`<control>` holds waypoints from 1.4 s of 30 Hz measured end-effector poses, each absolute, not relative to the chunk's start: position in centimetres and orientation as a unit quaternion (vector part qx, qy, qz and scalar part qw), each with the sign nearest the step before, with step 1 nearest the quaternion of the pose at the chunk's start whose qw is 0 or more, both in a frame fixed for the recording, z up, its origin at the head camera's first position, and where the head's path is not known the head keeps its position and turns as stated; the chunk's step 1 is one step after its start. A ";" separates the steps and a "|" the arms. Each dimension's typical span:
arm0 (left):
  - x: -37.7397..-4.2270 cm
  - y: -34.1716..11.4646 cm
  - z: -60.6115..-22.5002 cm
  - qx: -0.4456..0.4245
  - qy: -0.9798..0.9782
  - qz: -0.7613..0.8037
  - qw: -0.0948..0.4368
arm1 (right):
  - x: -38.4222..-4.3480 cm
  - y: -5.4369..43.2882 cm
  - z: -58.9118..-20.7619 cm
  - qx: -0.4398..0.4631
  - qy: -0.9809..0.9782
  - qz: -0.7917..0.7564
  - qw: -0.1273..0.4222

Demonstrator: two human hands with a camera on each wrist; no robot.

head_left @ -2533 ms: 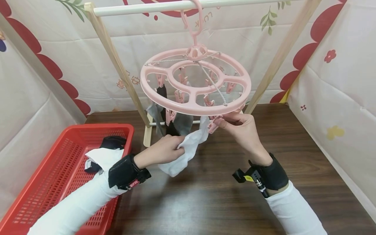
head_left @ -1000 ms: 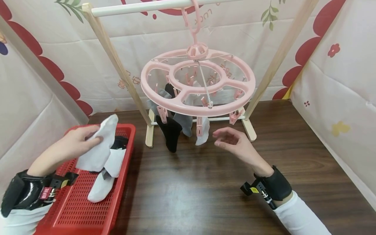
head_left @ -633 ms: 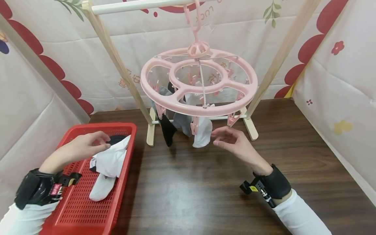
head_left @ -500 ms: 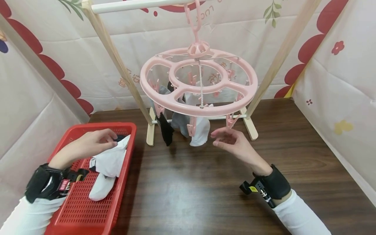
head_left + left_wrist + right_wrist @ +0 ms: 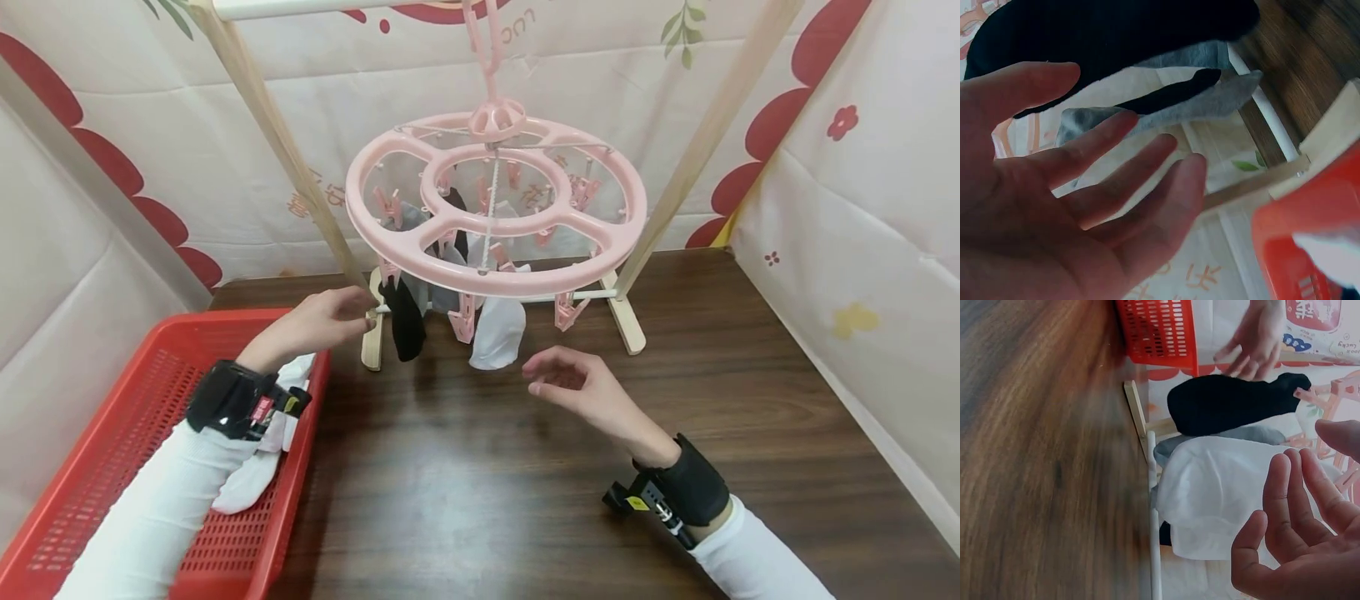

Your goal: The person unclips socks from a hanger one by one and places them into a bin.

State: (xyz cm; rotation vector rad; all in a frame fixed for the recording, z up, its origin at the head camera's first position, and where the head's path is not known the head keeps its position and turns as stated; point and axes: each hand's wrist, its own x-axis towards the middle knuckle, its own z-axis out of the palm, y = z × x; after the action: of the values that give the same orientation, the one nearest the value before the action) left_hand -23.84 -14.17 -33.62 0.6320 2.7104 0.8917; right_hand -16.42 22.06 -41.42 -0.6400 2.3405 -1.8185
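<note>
My left hand holds nothing, fingers apart and gently bent, just left of a black sock that hangs from the round pink clip hanger. In the left wrist view its fingers spread below that sock. Right of centre, my right hand is also bare, thumb and fingers parted, below the hanger's front rim. Closest to it hangs a white sock. Grey socks hang behind, partly hidden. A pink clip dangles at the front right with nothing in it.
A red basket stands at the left with white socks in it, partly covered by my left arm. A wooden stand carries the hanger over a dark wood table. Printed cloth walls enclose the table.
My left hand let a white sock go into the basket, then moved right toward the hanging black sock. My right hand released the clip and drew down. The hanger turned somewhat.
</note>
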 end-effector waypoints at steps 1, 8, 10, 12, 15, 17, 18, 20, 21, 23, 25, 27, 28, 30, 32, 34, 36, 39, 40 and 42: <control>-24.2 -13.9 -33.6 0.217 0.918 0.313 0.115 | -16.3 22.0 -41.5 -0.209 0.772 -0.598 0.056; -26.4 -13.0 -33.6 0.216 0.897 0.349 0.162 | -15.8 21.8 -42.1 -0.213 0.775 -0.593 0.054; -26.7 -13.0 -33.6 0.211 0.894 0.355 0.173 | -15.7 21.4 -42.3 -0.227 0.777 -0.585 0.053; -26.9 -13.0 -33.7 0.211 0.890 0.361 0.180 | -15.6 20.6 -42.4 -0.242 0.783 -0.571 0.056; -27.1 -13.0 -34.0 0.215 0.884 0.370 0.187 | -15.6 19.3 -42.2 -0.260 0.795 -0.546 0.049; -27.1 -12.9 -34.2 0.216 0.882 0.374 0.188 | -15.9 18.4 -41.8 -0.271 0.801 -0.533 0.023; -27.0 -12.9 -34.4 0.214 0.883 0.374 0.189 | -16.1 18.0 -41.6 -0.275 0.802 -0.530 0.004; -26.8 -12.8 -34.7 0.218 0.884 0.367 0.187 | -16.7 17.4 -41.1 -0.278 0.809 -0.516 -0.046; -26.7 -12.7 -34.8 0.221 0.885 0.365 0.188 | -17.0 17.2 -40.9 -0.277 0.810 -0.512 -0.071; -26.6 -12.6 -35.3 0.225 0.887 0.353 0.193 | -17.6 16.9 -40.4 -0.262 0.818 -0.499 -0.117; -26.5 -12.4 -35.7 0.232 0.890 0.338 0.201 | -18.1 16.9 -39.7 -0.240 0.828 -0.482 -0.156; -26.4 -12.2 -36.1 0.235 0.891 0.325 0.212 | -18.7 16.9 -39.0 -0.230 0.828 -0.474 -0.191; -26.4 -12.1 -36.3 0.237 0.892 0.318 0.215 | -19.0 16.9 -38.5 -0.229 0.828 -0.466 -0.210; -26.3 -11.8 -36.7 0.243 0.890 0.312 0.225 | -19.7 16.8 -37.7 -0.241 0.818 -0.459 -0.250; -26.3 -11.6 -37.2 0.257 0.887 0.309 0.227 | -20.5 16.7 -36.8 -0.272 0.800 -0.451 -0.290; -26.2 -11.3 -37.6 0.280 0.880 0.308 0.229 | -21.1 16.6 -36.0 -0.306 0.780 -0.446 -0.314; -26.1 -10.9 -38.1 0.298 0.876 0.303 0.230 | -21.6 16.4 -35.3 -0.346 0.757 -0.456 -0.315; -25.8 -10.3 -38.7 0.316 0.878 0.272 0.235 | -21.8 16.0 -34.6 -0.385 0.730 -0.492 -0.276; -25.6 -10.1 -39.0 0.315 0.881 0.260 0.240 | -21.8 15.9 -34.4 -0.386 0.730 -0.500 -0.263; -25.3 -9.6 -39.4 0.312 0.889 0.224 0.249 | -21.6 15.9 -34.3 -0.382 0.732 -0.514 -0.233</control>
State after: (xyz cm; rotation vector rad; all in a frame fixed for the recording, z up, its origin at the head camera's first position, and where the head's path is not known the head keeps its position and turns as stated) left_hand -25.34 -9.63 -39.42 0.8509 2.4214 0.6103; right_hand -21.64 15.87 -34.31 -1.4194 2.7180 -1.9087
